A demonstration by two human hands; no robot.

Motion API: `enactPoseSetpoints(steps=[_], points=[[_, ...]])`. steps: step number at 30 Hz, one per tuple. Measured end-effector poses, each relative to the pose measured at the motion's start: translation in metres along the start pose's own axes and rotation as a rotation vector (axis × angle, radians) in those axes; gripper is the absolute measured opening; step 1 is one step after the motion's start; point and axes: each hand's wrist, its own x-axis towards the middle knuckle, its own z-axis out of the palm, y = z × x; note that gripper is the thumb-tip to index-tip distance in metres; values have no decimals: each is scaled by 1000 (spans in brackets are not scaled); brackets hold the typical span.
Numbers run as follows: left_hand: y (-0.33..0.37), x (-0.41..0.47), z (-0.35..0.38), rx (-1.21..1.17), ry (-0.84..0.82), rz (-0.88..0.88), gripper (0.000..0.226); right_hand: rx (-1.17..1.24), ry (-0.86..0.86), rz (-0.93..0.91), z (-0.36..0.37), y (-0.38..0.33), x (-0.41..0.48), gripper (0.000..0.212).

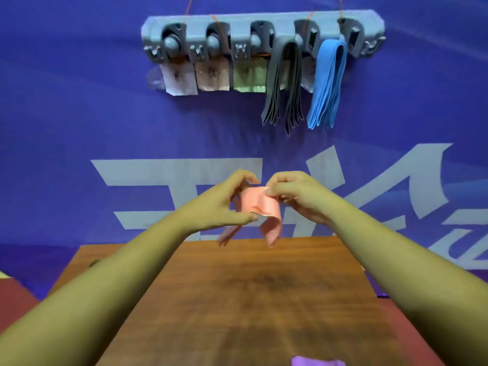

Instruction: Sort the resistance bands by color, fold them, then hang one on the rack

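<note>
Just above the far edge of the wooden table (237,299), both hands are raised in front of the person and share one pink resistance band (257,204). The left hand (227,204) pinches the band's folded layers between thumb and curled fingers, at the lower left of the bundle, where several stacked edges show. The right hand (298,199) nips the band's upper right corner between thumb and forefinger, with its other fingers curled behind. Between the two hands the band forms a short, loose fold. One end droops below the right side of the bundle, and a blurred strip trails down under the left hand. Both ends hang close to the table's far edge; whether they touch it cannot be told.

On the blue-violet banner (79,128) behind the table hangs a grey rack (264,19) with a row of clamps and hooks. A bundle of dark grey bands (285,85) hangs from the fourth clamp from the left. Just beside it to the right, a folded blue band (327,83) hangs from the last clamp. Under the three clamps to the left hang paper tags: a pale one (179,77), a tan one (212,75) and a green one (248,76). Their markings are too blurred to read.

At the near edge of the table, cut off by the frame, lies a purple band (317,361), well apart from the hands.
</note>
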Motion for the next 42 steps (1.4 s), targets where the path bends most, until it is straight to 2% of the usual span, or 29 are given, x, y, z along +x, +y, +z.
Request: enactPoseSetpoints(steps=[4, 6, 8, 12, 14, 16, 19, 22, 26, 32, 35, 42], points=[[28, -1, -39, 24, 156, 76, 34, 19, 28, -65, 13, -38, 6, 13], [40, -1, -55, 24, 183, 101, 28, 5, 57, -109, 16, -54, 7, 12], [51, 2, -67, 32, 197, 112, 23, 16, 63, -171, 20, -69, 9, 3], [68, 7, -89, -24, 266, 109, 27, 12, 72, -281, 26, -94, 10, 28], [76, 9, -99, -29, 287, 110, 29, -119, 61, -346, 29, -101, 12, 46], [81, 10, -107, -18, 293, 110, 33, -265, 80, -402, 35, -107, 13, 54], [83, 9, -119, -2, 293, 108, 34, -390, 162, -490, 38, -116, 19, 34], [81, 6, -132, 92, 265, 102, 32, -404, 241, -550, 38, -128, 25, 13], [77, 1, -142, 210, 254, 126, 32, -437, 317, -578, 39, -138, 37, 9], [73, 15, -157, 29, 572, 175, 15, -381, 468, -630, 49, -160, 62, 10], [73, 25, -164, 11, 719, 155, 10, -353, 517, -648, 56, -169, 81, 12], [61, 50, -171, 51, 914, 102, 3, -357, 691, -687, 71, -172, 119, 14]])
